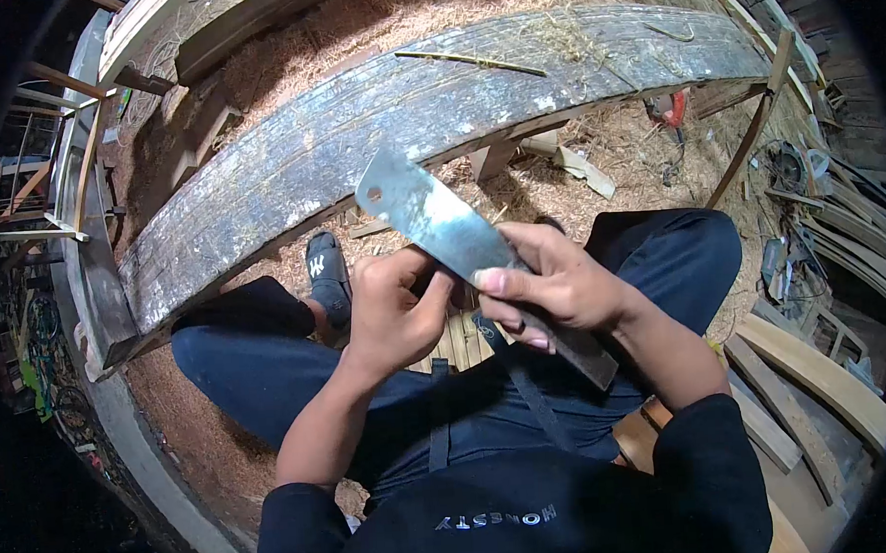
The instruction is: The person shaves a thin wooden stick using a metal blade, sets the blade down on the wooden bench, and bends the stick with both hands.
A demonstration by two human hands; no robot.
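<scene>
A flat, shiny metal blade (438,220) with a small hole near its angled upper end slants across the middle of the view. Wrapped around its lower half is my right hand (554,283), thumb lying on the upper face and fingers curled beneath. The blade's dark lower end (590,357) points down toward my lap. Against the blade's left edge is my left hand (399,304), closed, with its thumb bent over the curled fingers. Whatever those fingers hold, if anything, is hidden behind the hand and the blade.
A long, weathered wooden plank (287,164) curves across in front of my legs, with a thin stick (470,63) lying on it. Wood shavings (657,160) cover the floor. A red power tool (671,110) lies beyond my knee. Cut boards (814,377) are stacked at right.
</scene>
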